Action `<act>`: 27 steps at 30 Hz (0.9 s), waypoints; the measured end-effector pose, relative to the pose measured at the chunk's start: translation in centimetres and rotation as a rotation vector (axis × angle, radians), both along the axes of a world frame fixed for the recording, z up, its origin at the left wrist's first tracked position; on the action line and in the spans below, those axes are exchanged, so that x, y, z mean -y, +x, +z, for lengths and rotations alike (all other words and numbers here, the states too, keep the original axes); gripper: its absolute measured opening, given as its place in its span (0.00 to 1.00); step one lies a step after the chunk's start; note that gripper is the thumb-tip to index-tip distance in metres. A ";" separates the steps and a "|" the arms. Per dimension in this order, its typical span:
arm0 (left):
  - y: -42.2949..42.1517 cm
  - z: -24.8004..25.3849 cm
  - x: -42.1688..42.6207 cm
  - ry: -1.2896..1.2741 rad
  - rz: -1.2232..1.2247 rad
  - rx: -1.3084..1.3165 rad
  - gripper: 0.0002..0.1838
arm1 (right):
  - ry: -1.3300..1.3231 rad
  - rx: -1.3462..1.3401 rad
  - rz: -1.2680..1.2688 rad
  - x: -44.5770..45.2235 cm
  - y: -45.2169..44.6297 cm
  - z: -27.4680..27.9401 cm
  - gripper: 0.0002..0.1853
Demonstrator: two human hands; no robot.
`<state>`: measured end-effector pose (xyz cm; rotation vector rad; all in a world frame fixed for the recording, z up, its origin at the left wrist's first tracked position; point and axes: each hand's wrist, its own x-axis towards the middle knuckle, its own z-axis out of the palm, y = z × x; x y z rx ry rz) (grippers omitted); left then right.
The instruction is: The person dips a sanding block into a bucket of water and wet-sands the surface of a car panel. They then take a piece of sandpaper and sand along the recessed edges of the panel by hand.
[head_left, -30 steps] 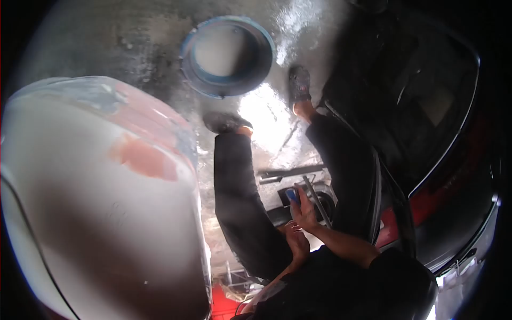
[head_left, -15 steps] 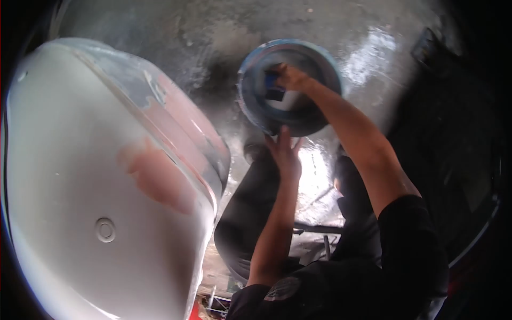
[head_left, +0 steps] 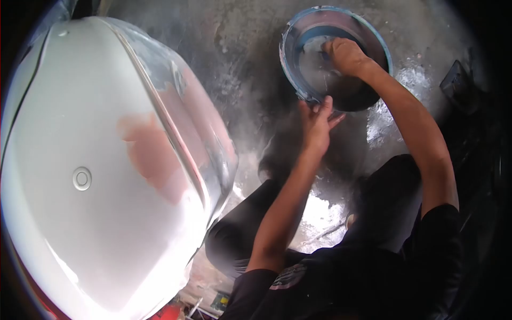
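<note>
A round blue-rimmed basin (head_left: 388, 53) with cloudy water stands on the floor at the upper right. Inside it, at the water, is my right hand (head_left: 346, 56), its fingers curled and closed; what they hold is mostly hidden, with only a bit of blue showing below the fingers. My left hand (head_left: 318, 120) is at the basin's near edge, fingers spread, the fingertips at the rim and nothing held.
A white car body panel (head_left: 106, 213) with pinkish and grey patches fills the left side. Dark car parts (head_left: 474, 160) stand along the right edge. Red and metal items (head_left: 200, 309) lie at the bottom. My bent knees are beneath my arms.
Both hands have moved from between my legs to the basin, my right hand going inside with the blue block. The basin now appears farther right, and the panel's view has shifted.
</note>
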<state>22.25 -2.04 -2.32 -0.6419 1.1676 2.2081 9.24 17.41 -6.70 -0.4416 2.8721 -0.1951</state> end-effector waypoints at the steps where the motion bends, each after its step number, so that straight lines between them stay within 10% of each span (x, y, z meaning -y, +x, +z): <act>1: -0.3 0.6 -0.1 -0.080 -0.003 0.026 0.51 | -0.129 -0.089 -0.155 -1.1 0.1 1.6 0.16; 5: -1.4 1.6 1.7 -0.587 0.148 -0.392 0.38 | -1.226 0.318 -0.461 -3.3 0.7 10.3 0.23; 9: -3.1 3.3 1.9 -0.513 0.041 -0.552 0.21 | -1.768 0.558 -0.444 -1.8 2.7 12.7 0.23; 11: -4.0 3.8 1.2 -0.153 0.066 -0.575 0.11 | -1.836 0.589 -0.410 0.2 3.6 13.0 0.23; 27: -1.1 10.8 5.8 -0.210 0.132 -0.668 0.08 | -1.470 0.247 0.041 5.7 8.2 11.4 0.19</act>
